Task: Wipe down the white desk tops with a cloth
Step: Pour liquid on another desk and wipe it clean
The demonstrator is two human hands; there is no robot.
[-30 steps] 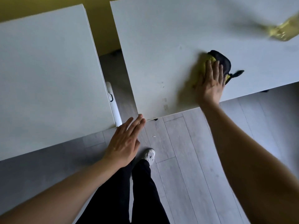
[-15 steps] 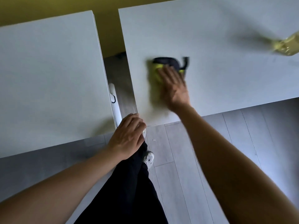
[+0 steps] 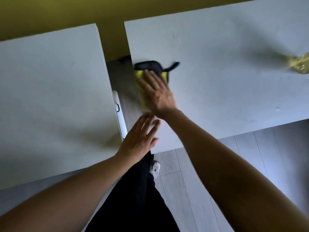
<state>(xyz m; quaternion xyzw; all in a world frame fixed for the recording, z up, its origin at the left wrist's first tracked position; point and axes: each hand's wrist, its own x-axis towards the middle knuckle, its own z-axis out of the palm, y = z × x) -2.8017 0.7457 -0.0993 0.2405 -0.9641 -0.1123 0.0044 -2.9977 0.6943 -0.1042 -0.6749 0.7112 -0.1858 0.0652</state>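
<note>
Cloth (image 3: 151, 69) is pressed flat under open right hand (image 3: 157, 91) at right desk (image 3: 225, 72) left edge; left hand (image 3: 140, 138) open, empty. Left desk (image 3: 50, 89) judged unwiped.

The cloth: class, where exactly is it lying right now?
In the head view, the cloth lies on the right-hand desk, at its left edge beside the gap between desks, flat under the right hand.
</note>
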